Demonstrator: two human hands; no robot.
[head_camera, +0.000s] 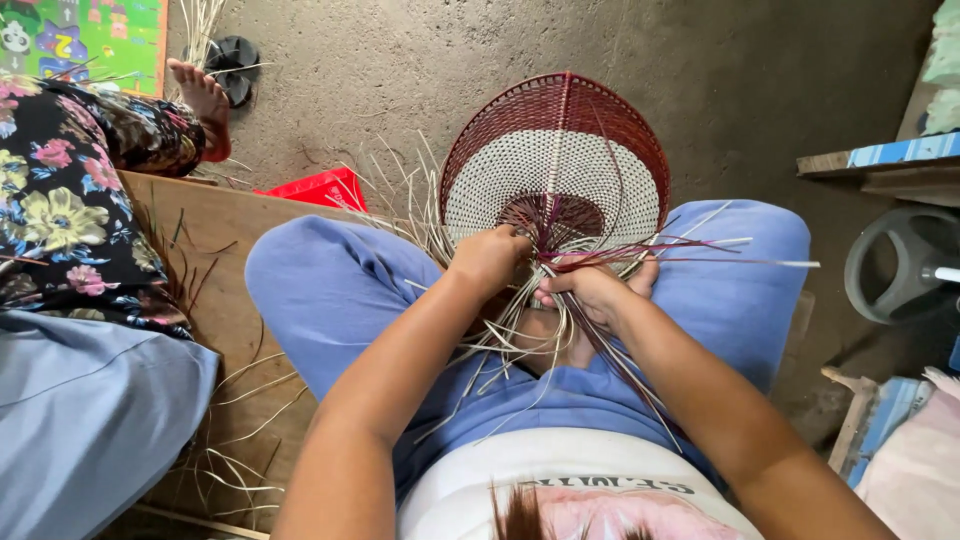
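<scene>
Fan (556, 160), woven in dark red and white bands, is standing upright on the person's lap between the blue-trousered knees (330, 280), its rounded edge pointing away over the concrete floor (400, 70); loose strips (480, 350) are fanning out from its base; the left hand (490, 258) is closing in a fist on the fan's lower left edge, gripping the weave there; the right hand (597, 288) is curling shut around a bundle of dark red and pale strips at the base; a second person in a flowered top (60, 200) is sitting at the left on a wooden board (220, 240); a red packet (325, 188) is lying on the floor just beyond.
</scene>
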